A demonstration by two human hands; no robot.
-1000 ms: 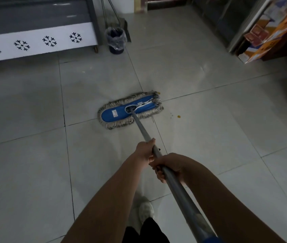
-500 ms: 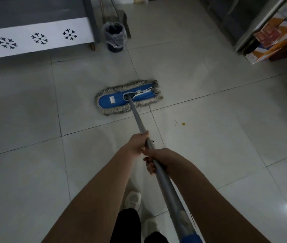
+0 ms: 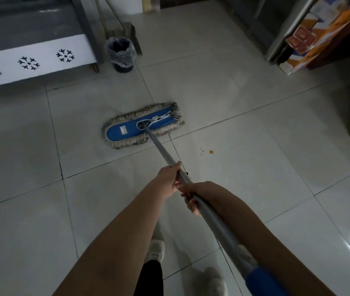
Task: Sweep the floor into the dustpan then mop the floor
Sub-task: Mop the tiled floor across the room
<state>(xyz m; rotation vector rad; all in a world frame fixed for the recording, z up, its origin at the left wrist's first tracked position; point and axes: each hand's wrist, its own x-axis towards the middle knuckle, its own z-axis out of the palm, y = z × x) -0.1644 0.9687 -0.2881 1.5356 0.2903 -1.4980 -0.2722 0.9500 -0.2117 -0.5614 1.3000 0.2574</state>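
White panel (image 3: 31, 63) with snowflake-shaped cut-outs; round bin (image 3: 121, 53) lined with crinkled clear plastic; flat mop head (image 3: 142, 126), an oblong blue pad edged with pale yarn fringe, lying on glossy grey floor tiles (image 3: 20, 231); left hand (image 3: 170, 180) and right hand (image 3: 195, 195), fingers curled round the smooth metal mop handle (image 3: 159, 144); small orange spot (image 3: 211, 152) on the tile right of the handle.

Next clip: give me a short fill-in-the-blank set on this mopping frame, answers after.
The left hand and right hand both grip the ____ of the mop. The hand nearer the mop head is the ____ one. The orange spot lies to the ____ of the mop head. The mop head's top is coloured ____.

Missing words: handle; left; right; blue.
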